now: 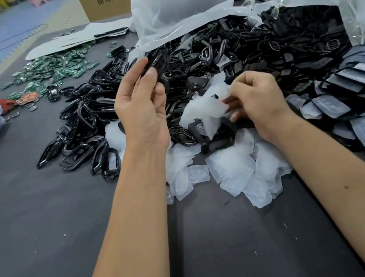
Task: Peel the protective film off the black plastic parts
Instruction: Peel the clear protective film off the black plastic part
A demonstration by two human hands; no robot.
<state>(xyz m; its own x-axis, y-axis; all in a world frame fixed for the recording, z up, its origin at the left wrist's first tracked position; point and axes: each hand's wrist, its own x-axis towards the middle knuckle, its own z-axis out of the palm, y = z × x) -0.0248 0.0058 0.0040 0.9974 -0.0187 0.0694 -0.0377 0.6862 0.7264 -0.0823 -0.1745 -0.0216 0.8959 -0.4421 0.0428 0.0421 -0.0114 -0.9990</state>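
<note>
At the centre of the frame the left hand is raised, its thumb and fingers pinching a black plastic part above the heap of black parts. To its right, the right hand pinches a loose sheet of whitish film. Below both hands, peeled films lie scattered on the dark table. Film-covered parts are stacked at the right edge, green circuit boards lie upper left, and a cardboard box stands at top.
</note>
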